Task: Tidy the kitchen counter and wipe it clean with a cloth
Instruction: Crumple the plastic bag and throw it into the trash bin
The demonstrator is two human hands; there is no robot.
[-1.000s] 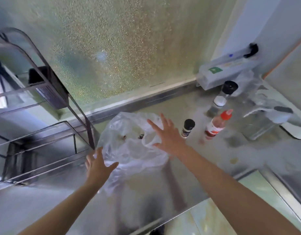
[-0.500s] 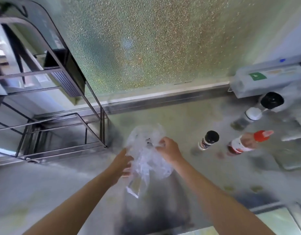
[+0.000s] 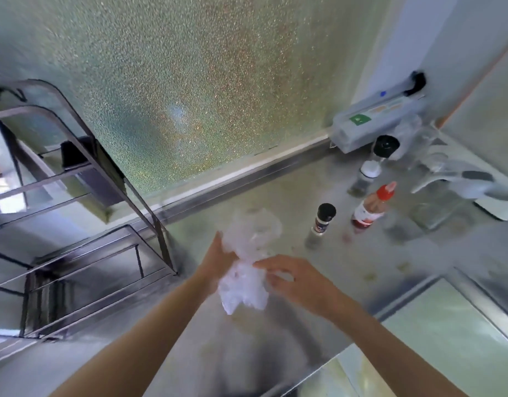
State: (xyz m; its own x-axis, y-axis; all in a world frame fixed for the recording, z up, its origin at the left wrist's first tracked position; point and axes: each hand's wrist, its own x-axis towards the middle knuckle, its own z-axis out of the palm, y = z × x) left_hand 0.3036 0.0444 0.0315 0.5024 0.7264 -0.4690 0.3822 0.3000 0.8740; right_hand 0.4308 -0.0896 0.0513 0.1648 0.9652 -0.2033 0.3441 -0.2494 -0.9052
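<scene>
Steel surface (image 3: 275,196) below, your left hand (image 3: 215,265) clamps the crumpled plastic bag (image 3: 247,270), lifted for discarding; right hand (image 3: 292,279) pinches its near side, compacting it, bottles beyond right.

On the counter (image 3: 275,196), a wire rack (image 3: 83,253) stands left, bottles (image 3: 368,209) right, a crumpled bag (image 3: 247,259) between.

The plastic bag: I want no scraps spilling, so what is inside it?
The plastic bag is bunched between the left hand and right hand. Its crumpled, blurred folds hide any contents.
</scene>
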